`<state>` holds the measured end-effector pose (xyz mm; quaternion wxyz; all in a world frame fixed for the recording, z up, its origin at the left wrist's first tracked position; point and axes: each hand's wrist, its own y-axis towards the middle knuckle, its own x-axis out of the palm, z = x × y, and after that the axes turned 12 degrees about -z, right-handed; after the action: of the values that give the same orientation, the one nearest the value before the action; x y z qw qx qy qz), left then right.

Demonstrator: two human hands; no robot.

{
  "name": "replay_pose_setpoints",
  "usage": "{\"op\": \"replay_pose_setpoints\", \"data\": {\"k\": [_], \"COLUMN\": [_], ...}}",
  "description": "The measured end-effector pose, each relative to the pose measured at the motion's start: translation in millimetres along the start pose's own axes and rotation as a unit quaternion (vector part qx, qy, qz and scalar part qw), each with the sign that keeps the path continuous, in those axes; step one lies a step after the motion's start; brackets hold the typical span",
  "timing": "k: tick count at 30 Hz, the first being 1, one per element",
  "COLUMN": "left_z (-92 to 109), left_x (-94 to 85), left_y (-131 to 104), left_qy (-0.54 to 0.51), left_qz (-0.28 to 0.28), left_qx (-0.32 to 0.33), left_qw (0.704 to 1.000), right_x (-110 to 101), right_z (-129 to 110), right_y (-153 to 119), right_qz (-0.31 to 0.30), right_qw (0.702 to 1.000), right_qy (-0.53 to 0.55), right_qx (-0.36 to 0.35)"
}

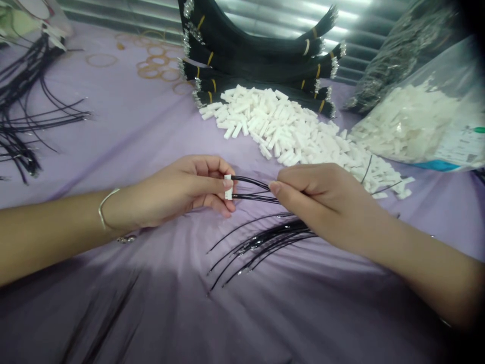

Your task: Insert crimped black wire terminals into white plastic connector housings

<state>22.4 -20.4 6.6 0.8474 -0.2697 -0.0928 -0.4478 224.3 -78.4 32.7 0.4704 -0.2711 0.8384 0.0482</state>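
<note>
Near the middle of the view my left hand (193, 184) pinches a small white connector housing (228, 187) between thumb and fingers. Several black wires (250, 196) run out of its right side in an upper and a lower group. My right hand (322, 199) is closed on these wires a short way from the housing, its thumb pressed to the index finger; the wires' far ends are mostly hidden behind it. Below the right hand lies a loose bunch of black wires (261, 237) with small metal tips, spread toward the left.
A heap of white connector housings (280, 121) lies beyond my hands. Behind it are banded bundles of black wires (257, 55). A clear bag of white housings (413, 121) stands at right. Rubber bands (157, 60) and wired connectors (26, 101) lie on the purple cloth (113, 116) at left.
</note>
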Motion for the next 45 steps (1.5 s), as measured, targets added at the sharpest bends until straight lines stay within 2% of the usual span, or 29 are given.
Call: {"op": "replay_pose_setpoints", "data": {"k": [3, 6, 12, 26, 31, 33, 37, 40, 42, 45], "left_z": [2, 2, -1, -5, -8, -8, -5, -5, -6, -6], "left_x": [2.3, 2.9, 1.0, 1.3, -1.1, -1.1, -0.3, -0.4, -0.4, 0.0], "left_y": [0, 0, 0, 1, 1, 0, 0, -1, -1, -2], "left_qy": [0.005, 0.012, 0.035, 0.087, 0.087, 0.088, 0.089, 0.090, 0.091, 0.101], "left_qz": [0.013, 0.019, 0.023, 0.027, 0.011, 0.011, 0.020, 0.020, 0.016, 0.006], "left_qx": [-0.004, -0.004, -0.003, -0.001, 0.014, 0.016, 0.000, -0.009, -0.007, 0.001], "left_qw": [1.000, 1.000, 0.999, 0.996, 0.996, 0.996, 0.996, 0.996, 0.996, 0.995], "right_x": [3, 8, 17, 29, 17, 10, 4, 6, 7, 7], "right_z": [3, 6, 9, 5, -3, -7, -11, -11, -10, -9], "right_y": [2, 3, 6, 13, 5, -2, -10, -7, -5, -4], "right_qz": [0.017, 0.048, 0.060, 0.044, 0.049, 0.020, -0.123, -0.194, -0.202, -0.161], "right_qw": [0.999, 0.992, 0.971, 0.990, 0.983, 0.981, 0.975, 0.968, 0.970, 0.985], "right_qy": [-0.037, -0.094, -0.166, -0.094, -0.143, -0.157, -0.144, -0.110, -0.080, -0.023], "right_qx": [-0.018, -0.068, -0.160, -0.094, -0.105, -0.111, -0.118, -0.118, -0.111, -0.053]}}
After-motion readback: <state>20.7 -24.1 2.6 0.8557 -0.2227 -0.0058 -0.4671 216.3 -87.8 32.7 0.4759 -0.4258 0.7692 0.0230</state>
